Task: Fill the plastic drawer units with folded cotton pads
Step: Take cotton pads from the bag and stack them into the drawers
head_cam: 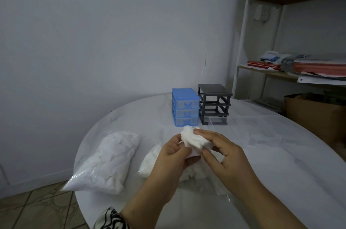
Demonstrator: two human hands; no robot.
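Observation:
Both my hands hold a bunch of white cotton pads (pixel 192 140) above the table, in front of the drawer units. My left hand (pixel 174 157) grips the bunch from below and the left, and my right hand (pixel 222 152) pinches it from the right with fingers over the top. Behind them stands a blue drawer unit (pixel 185 107) with three clear drawers pushed in. To its right is a dark grey drawer frame (pixel 214 102) with empty slots. Clear drawers (pixel 221 120) lie on the table at its foot and to the right.
A full plastic bag of cotton pads (pixel 106 161) lies at the left of the round white table (pixel 280 182), and an open bag of pads (pixel 151 161) sits under my hands. A shelf unit (pixel 299 68) and a cardboard box (pixel 314 114) stand at the right.

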